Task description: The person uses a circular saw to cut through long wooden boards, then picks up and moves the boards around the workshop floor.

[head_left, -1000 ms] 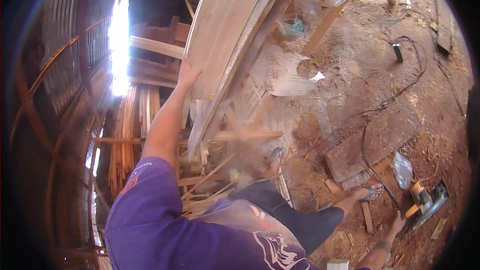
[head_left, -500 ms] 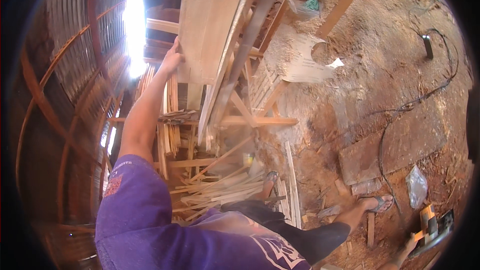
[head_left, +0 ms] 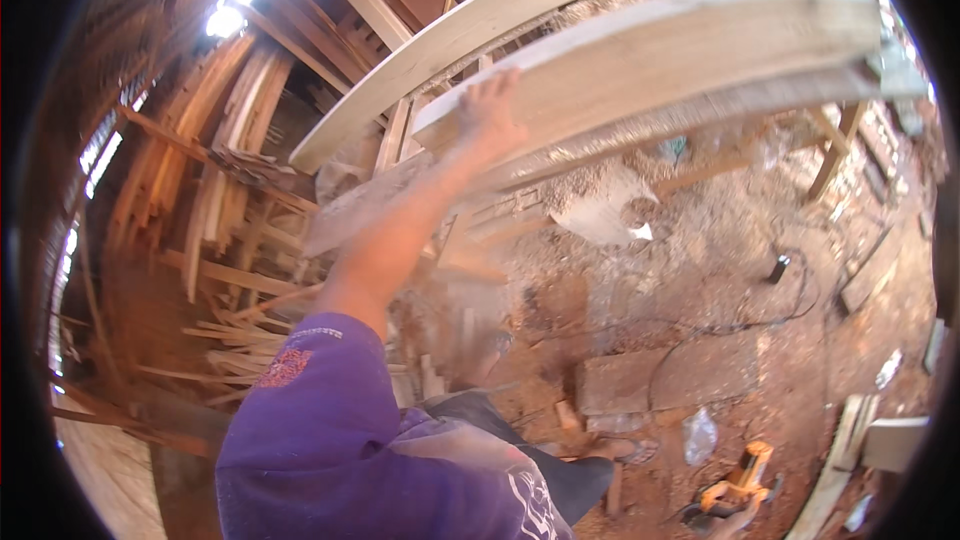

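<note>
My left hand, slightly blurred, curls its fingers over the top edge of a pale wooden plank, close to its near end. The plank appears to stand on its long edge along a rough timber beam. Low at the right, my right hand holds a yellow-orange and black power tool by its handle. The tool hangs near the floor, partly cut off from clear sight, so its exact kind is unclear.
Another long pale board lies beyond the plank. Wood offcuts are heaped at the left, beside upright timbers. A black cable crosses the floor and a flat brown board. A clear plastic bag lies near the tool.
The view has swung to the right. The plank has separated from the other board and turned up onto its edge, with my left hand now over its top. My right hand still holds the tool.
</note>
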Demonstrator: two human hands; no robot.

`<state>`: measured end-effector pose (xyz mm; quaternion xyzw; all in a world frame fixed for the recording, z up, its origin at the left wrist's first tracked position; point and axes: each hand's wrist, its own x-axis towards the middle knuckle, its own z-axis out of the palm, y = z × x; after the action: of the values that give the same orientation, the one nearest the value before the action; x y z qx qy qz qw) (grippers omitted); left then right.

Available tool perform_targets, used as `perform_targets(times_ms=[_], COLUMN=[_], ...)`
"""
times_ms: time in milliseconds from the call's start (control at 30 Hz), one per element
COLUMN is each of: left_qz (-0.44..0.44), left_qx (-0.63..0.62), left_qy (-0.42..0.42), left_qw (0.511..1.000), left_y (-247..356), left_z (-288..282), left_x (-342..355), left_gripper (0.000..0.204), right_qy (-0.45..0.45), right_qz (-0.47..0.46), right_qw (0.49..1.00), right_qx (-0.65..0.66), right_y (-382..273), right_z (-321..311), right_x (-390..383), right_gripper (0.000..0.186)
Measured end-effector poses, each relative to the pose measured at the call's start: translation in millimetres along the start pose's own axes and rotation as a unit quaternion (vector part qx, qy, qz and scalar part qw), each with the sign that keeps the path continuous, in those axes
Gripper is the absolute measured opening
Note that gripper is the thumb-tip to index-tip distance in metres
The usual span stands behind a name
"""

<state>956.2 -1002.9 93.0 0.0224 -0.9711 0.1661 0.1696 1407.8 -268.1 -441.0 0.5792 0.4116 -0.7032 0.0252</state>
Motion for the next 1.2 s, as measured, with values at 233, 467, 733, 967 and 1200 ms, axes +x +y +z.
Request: perform_targets(times_ms=[233, 467, 733, 967, 1200], left_qz=[0.130, 0.194, 0.190, 0.083, 0.205], left_qx=[-0.239, -0.440, -0.638, -0.715, -0.732], left_qy=[0.017, -0.087, -0.181, -0.282, -0.237], left_qw=[0.962, 0.872, 0.724, 0.635, 0.605], left_y=[-89.2, -270.6, -291.8, -338.2, -379.9], left_z=[-0.8, 50.2, 77.1, 60.0, -67.9], left_x=[14.1, 41.2, 34.8, 70.8, 83.3], left_gripper=[0.069, 0.039, 0.039, 0.031, 0.039], right_qy=[-0.010, 0.016, -0.029, -0.185, -0.269], right_qz=[-0.076, -0.254, -0.281, -0.346, -0.391], right_qw=[0.996, 0.966, 0.956, 0.914, 0.861], right_qx=[0.051, -0.051, 0.081, -0.104, -0.185], right_y=[-39.4, -13.1, 35.5, 39.1, 73.6], right_z=[147.7, 345.7, 526.3, 655.1, 729.4], right_x=[-247.7, -574.5, -820.2, -938.0, -953.9], right_gripper=[0.033, 0.023, 0.026, 0.030, 0.023])
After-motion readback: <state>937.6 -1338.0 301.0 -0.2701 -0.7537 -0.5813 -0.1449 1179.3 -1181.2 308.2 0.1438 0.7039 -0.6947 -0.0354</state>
